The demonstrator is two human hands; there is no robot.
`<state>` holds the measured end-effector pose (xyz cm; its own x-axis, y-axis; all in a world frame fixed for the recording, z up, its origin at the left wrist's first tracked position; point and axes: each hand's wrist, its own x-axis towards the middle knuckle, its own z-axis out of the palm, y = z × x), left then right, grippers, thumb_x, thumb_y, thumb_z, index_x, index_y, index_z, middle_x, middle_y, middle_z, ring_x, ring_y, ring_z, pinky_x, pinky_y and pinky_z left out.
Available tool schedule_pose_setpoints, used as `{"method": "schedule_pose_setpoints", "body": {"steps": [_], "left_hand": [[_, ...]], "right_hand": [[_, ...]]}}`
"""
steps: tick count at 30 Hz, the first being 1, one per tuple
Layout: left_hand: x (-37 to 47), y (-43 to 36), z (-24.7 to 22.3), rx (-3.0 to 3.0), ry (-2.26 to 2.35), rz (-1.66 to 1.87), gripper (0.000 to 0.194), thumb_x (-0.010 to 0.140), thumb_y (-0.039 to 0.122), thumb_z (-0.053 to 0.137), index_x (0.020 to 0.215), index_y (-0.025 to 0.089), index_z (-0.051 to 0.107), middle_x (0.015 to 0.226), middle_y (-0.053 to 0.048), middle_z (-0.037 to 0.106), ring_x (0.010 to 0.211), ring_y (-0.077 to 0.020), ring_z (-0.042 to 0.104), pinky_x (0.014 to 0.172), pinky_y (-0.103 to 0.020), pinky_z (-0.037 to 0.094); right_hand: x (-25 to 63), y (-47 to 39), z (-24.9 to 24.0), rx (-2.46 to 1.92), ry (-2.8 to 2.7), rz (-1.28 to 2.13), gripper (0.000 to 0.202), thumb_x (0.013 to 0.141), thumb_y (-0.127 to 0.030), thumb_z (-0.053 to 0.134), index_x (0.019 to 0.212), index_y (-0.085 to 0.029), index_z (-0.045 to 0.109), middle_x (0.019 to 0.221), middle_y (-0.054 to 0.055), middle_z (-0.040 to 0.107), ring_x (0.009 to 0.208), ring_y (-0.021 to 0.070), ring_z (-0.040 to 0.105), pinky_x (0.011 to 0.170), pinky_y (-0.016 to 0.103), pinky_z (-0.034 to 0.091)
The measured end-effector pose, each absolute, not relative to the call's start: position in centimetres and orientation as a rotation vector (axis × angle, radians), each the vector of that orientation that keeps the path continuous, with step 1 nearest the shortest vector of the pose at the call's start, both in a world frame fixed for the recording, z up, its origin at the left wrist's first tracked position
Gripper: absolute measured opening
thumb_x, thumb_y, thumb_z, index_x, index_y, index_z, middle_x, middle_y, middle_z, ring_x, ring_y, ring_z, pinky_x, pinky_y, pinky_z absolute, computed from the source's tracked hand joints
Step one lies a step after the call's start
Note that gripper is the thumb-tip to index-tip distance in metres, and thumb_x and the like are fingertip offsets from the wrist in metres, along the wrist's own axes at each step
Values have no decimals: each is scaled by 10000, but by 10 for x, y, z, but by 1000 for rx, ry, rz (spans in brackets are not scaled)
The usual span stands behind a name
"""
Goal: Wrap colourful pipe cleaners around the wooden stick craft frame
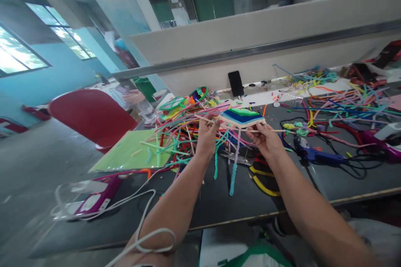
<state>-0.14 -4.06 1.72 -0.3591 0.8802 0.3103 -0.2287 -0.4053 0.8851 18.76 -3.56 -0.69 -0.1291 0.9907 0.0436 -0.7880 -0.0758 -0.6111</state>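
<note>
My left hand (pixel 206 137) and right hand (pixel 266 139) are apart, fingers pinched at opposite ends of the layered blue-green piece (pixel 241 117), positioned between them. Beyond my right hand lies a blue corded tool (pixel 324 156).

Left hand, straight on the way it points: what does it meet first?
Beyond the blue, green and cream layered piece it holds, the left hand would likely meet the thin pink strands first; depth is unclear, so it may pass above them.
</note>
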Motion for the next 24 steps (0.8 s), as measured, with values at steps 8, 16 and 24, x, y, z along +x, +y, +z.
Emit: {"method": "schedule_pose_setpoints", "body": {"steps": [8, 16, 24], "left_hand": [[1, -53, 9, 779, 540, 1277, 479, 688, 484, 738, 1044, 181, 631, 1092, -83, 658, 1032, -223, 612, 910, -383, 477], [29, -65, 3, 821, 692, 1103, 363, 690, 207, 752, 1033, 135, 658, 909, -84, 719, 776, -203, 694, 805, -364, 537], [32, -62, -1, 793, 798, 1380, 216, 622, 196, 802, 765, 100, 672, 648, -15, 657, 568, -97, 607, 602, -230, 519]], "right_hand": [[192, -32, -8, -354, -481, 1542, 146, 700, -152, 740, 801, -176, 636, 714, -4, 716, 693, 134, 698, 710, 271, 614], [186, -35, -9, -375, -586, 1579, 180, 681, -201, 767, 814, -169, 650, 738, 2, 712, 691, 127, 687, 673, 242, 611], [180, -39, -8, -449, -718, 1571, 264, 649, -224, 784, 870, -190, 644, 814, -4, 686, 751, 140, 672, 685, 282, 598]]}}
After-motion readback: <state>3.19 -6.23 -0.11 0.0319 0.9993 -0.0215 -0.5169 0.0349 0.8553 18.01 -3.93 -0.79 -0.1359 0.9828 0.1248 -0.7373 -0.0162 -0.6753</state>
